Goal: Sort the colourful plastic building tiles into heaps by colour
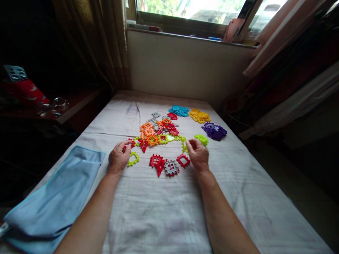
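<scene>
Wrinkled pale sheet: lime frame, hollow, notched, at 3 o'clock from left hand; toothed purple pieces, heaped, 1 o'clock from right hand. Both hands' fingers: cannot tell.

The bottom edge cuts off my forearms and, at lower left, the blue cloth, the top edge crops the window, and near the middle my left hand partly covers a red piece, while I cannot tell whether my right hand touches the green piece beside it.
</scene>
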Demonstrator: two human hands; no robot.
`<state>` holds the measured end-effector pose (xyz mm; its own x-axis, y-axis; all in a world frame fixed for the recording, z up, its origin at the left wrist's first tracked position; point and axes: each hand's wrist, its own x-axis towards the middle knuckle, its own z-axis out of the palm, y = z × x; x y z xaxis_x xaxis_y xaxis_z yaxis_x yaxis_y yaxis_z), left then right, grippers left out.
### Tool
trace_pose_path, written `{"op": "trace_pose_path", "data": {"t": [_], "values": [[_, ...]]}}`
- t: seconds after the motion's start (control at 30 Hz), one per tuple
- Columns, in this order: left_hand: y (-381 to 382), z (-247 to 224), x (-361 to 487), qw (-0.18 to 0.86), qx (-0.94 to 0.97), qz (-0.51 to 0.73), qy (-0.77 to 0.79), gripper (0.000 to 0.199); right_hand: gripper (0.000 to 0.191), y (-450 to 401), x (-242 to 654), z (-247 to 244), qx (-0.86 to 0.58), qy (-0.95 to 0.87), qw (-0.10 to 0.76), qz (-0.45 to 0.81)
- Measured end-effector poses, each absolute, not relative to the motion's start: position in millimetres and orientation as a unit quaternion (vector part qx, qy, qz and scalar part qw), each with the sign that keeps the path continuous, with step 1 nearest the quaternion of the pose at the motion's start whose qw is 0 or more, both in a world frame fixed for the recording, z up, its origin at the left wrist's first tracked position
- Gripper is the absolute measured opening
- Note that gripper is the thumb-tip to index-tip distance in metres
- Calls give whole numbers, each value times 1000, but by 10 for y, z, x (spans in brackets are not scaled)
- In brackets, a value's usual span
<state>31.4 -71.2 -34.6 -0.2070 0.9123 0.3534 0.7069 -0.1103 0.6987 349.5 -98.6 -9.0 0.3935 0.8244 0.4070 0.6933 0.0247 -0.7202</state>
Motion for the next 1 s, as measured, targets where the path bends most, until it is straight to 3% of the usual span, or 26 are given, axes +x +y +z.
{"op": "trace_pose_path", "data": {"t": [0.23, 0.57, 0.8, 1.0], "values": [[-721, -318, 328, 126, 612, 427, 654, 30, 33, -1033, 3843, -272, -763, -476, 427, 97], [-740, -292, 338, 123, 612, 425, 656, 30, 30, -1007, 3813, -330, -753, -505, 423, 2], [-773, -341, 441, 178, 605, 447, 634, 31, 24, -1085, 3329, -194, -647, -652, 395, -17], [-734, -347, 466, 274, 515, 532, 614, 32, 17, -1158, 2691, -56, -511, -806, 295, 45]]}}
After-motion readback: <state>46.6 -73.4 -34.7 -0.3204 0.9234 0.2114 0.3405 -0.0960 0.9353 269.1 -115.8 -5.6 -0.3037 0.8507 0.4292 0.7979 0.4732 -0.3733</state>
